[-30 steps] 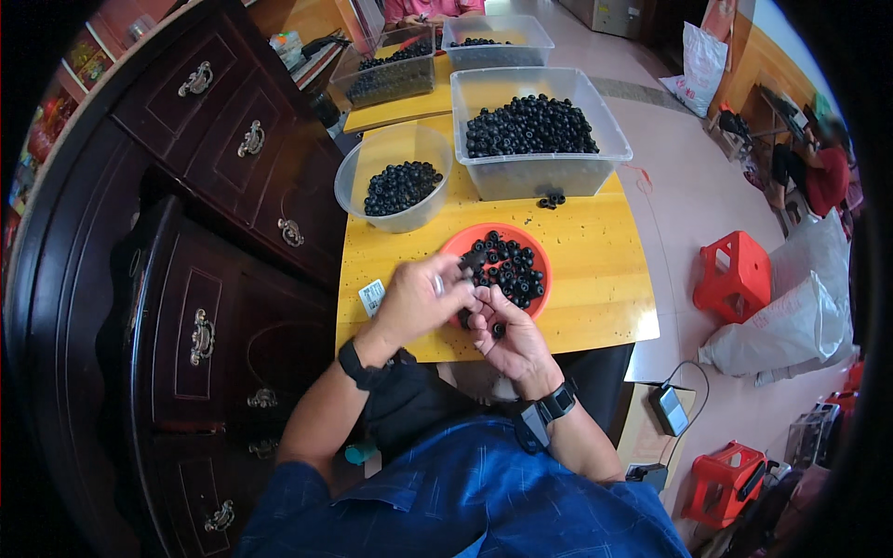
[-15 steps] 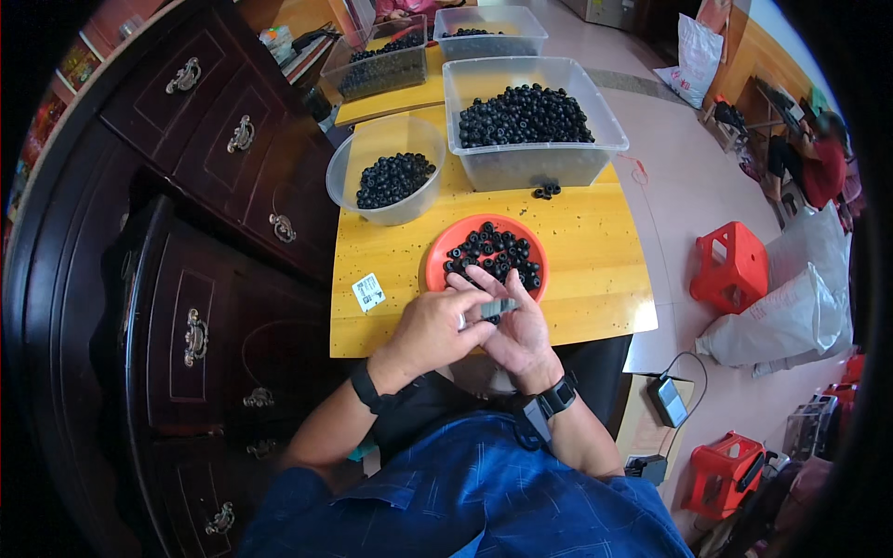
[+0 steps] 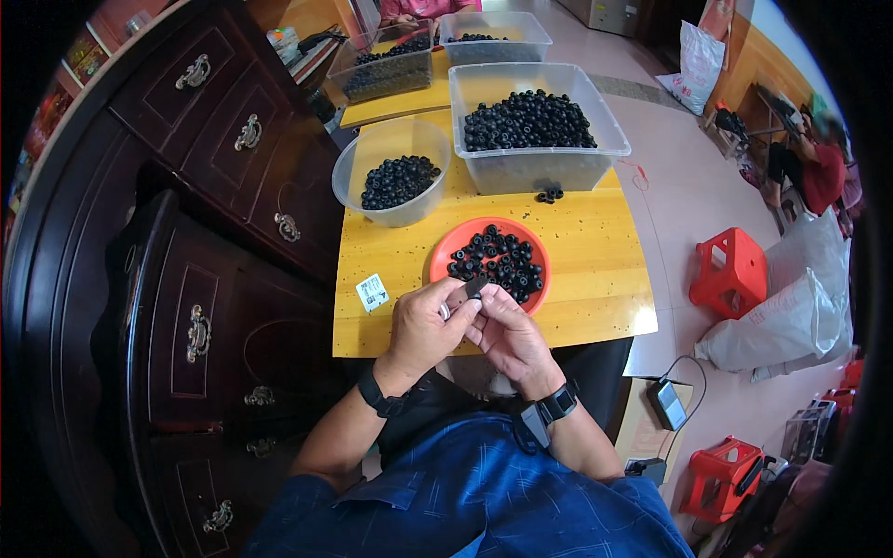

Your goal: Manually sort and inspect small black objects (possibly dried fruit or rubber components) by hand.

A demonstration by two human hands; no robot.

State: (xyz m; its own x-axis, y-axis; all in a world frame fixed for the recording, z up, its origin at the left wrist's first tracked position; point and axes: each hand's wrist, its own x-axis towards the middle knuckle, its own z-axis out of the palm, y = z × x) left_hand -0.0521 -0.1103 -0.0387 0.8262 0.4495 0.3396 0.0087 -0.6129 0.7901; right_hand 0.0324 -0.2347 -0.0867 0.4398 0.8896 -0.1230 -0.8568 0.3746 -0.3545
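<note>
My left hand (image 3: 423,325) is closed, pinching a small flat dark piece, blade-like in shape (image 3: 475,286), between thumb and fingers. Close against it, my right hand (image 3: 514,342) has its thumb and index finger pressed together at the tip of that piece. Whatever small thing the right fingers grip is too hidden to make out. Both hands meet over the near rim of a round red plate (image 3: 445,244). Many small black ring-shaped parts (image 3: 502,253) lie loose on the plate, each with a hole through it.
A round clear tub (image 3: 349,191) and a large clear bin (image 3: 539,172), both holding black rings, stand beyond the plate on the yellow table (image 3: 595,270). Dark drawers (image 3: 195,335) flank the left. Red stools (image 3: 728,272) and white sacks (image 3: 781,316) are at right. Another person (image 3: 428,9) sits beyond.
My right hand has gone from an open, upturned palm to a pinch. The flat piece in my left hand has tilted and moved slightly left, up against the right fingertips.
</note>
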